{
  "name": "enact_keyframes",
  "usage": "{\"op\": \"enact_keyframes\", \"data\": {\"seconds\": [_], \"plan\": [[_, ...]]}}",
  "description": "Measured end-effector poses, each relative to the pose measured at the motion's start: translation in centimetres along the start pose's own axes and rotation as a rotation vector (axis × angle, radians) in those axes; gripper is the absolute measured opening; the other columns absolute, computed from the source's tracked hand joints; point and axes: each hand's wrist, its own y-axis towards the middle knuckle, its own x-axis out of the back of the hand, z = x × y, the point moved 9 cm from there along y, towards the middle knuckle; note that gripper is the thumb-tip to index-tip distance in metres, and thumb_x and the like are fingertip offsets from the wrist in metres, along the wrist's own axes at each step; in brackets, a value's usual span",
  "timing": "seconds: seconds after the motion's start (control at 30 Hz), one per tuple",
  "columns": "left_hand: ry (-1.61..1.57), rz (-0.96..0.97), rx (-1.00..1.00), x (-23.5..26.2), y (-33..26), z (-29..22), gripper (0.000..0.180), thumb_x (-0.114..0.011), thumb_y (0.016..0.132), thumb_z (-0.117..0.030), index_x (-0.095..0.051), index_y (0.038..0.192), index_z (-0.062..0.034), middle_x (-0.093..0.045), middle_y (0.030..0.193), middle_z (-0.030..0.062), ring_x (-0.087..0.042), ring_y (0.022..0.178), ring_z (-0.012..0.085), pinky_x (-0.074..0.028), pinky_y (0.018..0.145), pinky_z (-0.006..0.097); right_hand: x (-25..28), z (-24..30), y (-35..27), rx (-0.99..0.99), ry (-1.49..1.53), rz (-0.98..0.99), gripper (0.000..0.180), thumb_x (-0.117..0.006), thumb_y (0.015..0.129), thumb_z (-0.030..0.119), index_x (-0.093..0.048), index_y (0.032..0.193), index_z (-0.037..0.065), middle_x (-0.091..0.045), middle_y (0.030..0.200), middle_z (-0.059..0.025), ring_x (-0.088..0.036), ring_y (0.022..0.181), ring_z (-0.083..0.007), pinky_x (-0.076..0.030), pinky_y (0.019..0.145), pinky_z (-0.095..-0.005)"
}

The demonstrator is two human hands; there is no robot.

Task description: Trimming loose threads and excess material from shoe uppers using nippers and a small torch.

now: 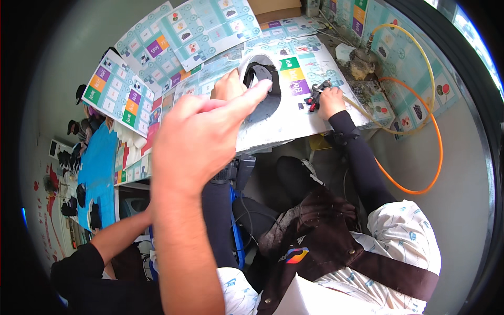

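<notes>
The tabletop (294, 118) is covered with printed teal sheets (157, 58). A raised bare hand (197, 136), fingers together and holding nothing, blocks the middle. The left hand (228, 86) grips a grey curved piece (262, 89). The right hand (332, 101) closes on a small black tool (316, 94).

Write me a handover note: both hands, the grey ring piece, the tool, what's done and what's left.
Left hand: grips the grey ring piece, held up on the white sheet.
Right hand: holds a red-and-black tool low on the sheet, beside the piece, not touching it.
A co-worker's bare hand is raised across the view.
Done: cannot tell.
Left: probably bringing tool and piece together.
</notes>
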Motion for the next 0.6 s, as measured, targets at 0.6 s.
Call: {"op": "enact_keyframes", "data": {"seconds": [0.6], "plan": [[0.763, -0.491, -0.737, -10.8, 9.5, -11.5, 0.025, -0.065, 0.087, -0.02, -0.076, 0.108, -0.0135, -0.071, 0.123, -0.0024, -0.066, 0.089, 0.0087, -0.055, 0.084, 0.026, 5.2, 12.3, -7.1, -0.254, 1.544, 0.581, 0.013, -0.063, 0.086, 0.006, -0.066, 0.093, -0.004, -0.068, 0.07, -0.0122, -0.071, 0.068, -0.0232, -0.053, 0.053, -0.0358]]}}
